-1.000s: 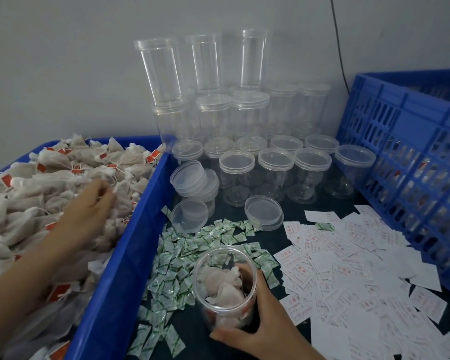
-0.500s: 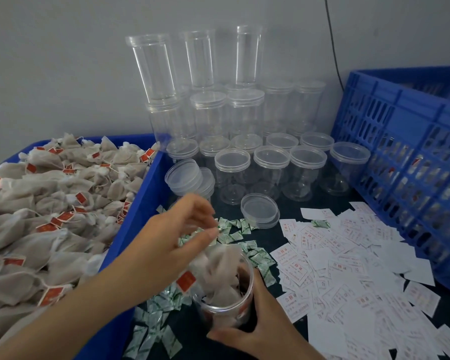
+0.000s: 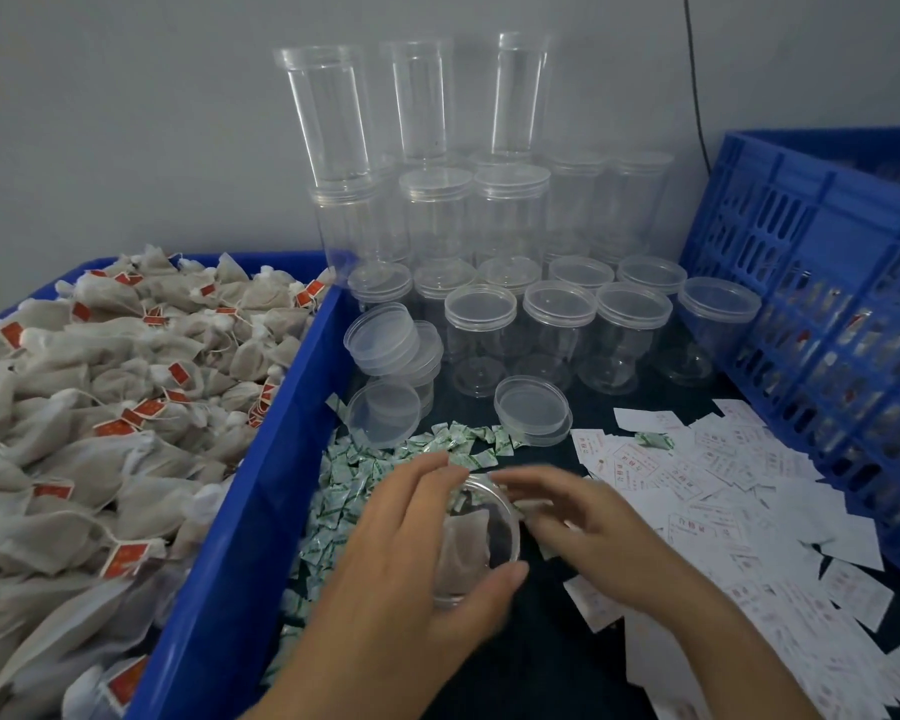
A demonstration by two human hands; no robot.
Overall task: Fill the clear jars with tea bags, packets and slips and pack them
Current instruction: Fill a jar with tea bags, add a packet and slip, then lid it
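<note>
While the dark counter (image 3: 552, 667) runs under everything, we take in first the big blue bin (image 3: 240, 537) on the left, heaped with grey tea bags (image 3: 100, 407) that carry red tags on strings, and the blue slotted crate (image 3: 811, 283) standing along the right edge. Between the two, against the grey wall, empty clear jars (image 3: 489, 226) are stacked in tiers. The tall topmost ones have no lids and the lower ones are capped. A front row of lidded jars (image 3: 559, 330) stands on the counter just ahead of them. White printed slips (image 3: 723, 501) lie scattered over the right half of the counter, reaching the foot of the crate, and small green packets (image 3: 349, 485) form a loose drift beside the bin's wall. We count several loose lids (image 3: 533, 410): a stacked pair lies just behind the packets, and others lean or lie close to the bin. Near the front, between packets and slips, the person's left hand (image 3: 401, 543) grips the open jar (image 3: 507, 517), fingers curled over its far rim and thumb pressed to its near side. Inside it we make out pale tea bags, and we cannot tell whether its base touches the counter. The right hand (image 3: 593, 522) is just beside the jar, its fingers reaching toward the rim. It is blurred, so we cannot tell whether it pinches anything.
</note>
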